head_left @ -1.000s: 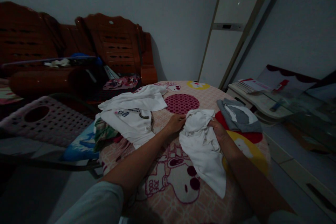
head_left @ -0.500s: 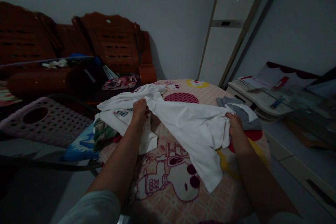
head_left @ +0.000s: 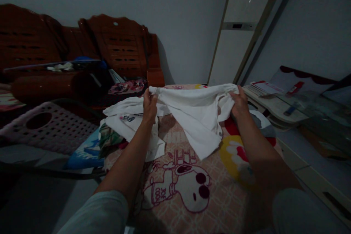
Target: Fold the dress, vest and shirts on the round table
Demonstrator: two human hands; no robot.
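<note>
A white garment hangs stretched between my two hands, lifted over the cloth-covered table. My left hand is closed on its left end, and my right hand grips the bunched right end. One tapered part of the garment droops toward the table between them. Beside and behind my left hand lies another white garment with dark printing, on top of green checked cloth. Past my right wrist lies a folded grey and white garment, partly hidden by my arm.
The round table wears a pink cloth with cartoon dog prints. A pink woven chair stands at the left, with a wooden sofa behind. A white cabinet with a glass top is on the right. A tall air conditioner stands at the back.
Both hands have risen and moved away from me, lifting the white garment. Its lower part has swung up and back, uncovering more of the tablecloth.
</note>
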